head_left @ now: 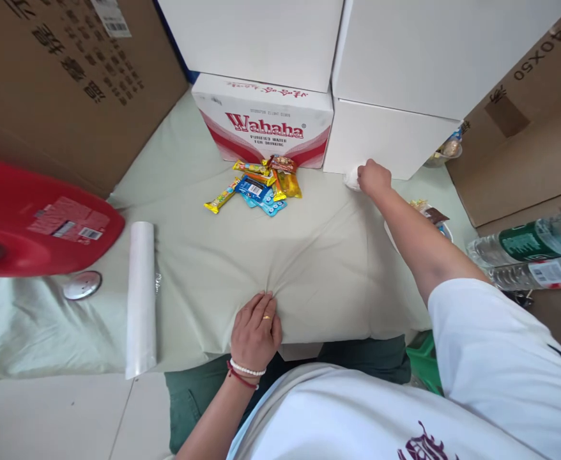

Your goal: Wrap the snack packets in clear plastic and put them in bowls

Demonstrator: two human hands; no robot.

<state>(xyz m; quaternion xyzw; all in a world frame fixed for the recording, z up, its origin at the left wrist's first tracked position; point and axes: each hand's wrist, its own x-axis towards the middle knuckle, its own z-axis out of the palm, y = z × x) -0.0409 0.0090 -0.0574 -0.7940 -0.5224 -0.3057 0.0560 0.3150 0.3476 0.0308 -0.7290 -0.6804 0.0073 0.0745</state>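
My left hand (256, 326) lies palm down at the front edge of the pale green cloth (319, 255), fingers stretched out. Creases in the cloth run away from its fingertips. At the foot of a white box (381, 137), my right hand (375, 177) is closed on a small white crumpled thing (352, 179); its kind cannot be made out, and my fingers hide part of it. Left of that hand is a loose pile of wrapped snacks (256, 185), with yellow, blue and brown packets. It lies before the Wahaha water carton (266, 121).
A clear plastic roll (140, 300) and a red jug (45, 217) are at the left, near a round lid-like disc (82, 285). Beyond my right forearm are a bowl of packets (429, 217) and water bottles (539, 239). Cardboard boxes (60, 83) flank both sides.
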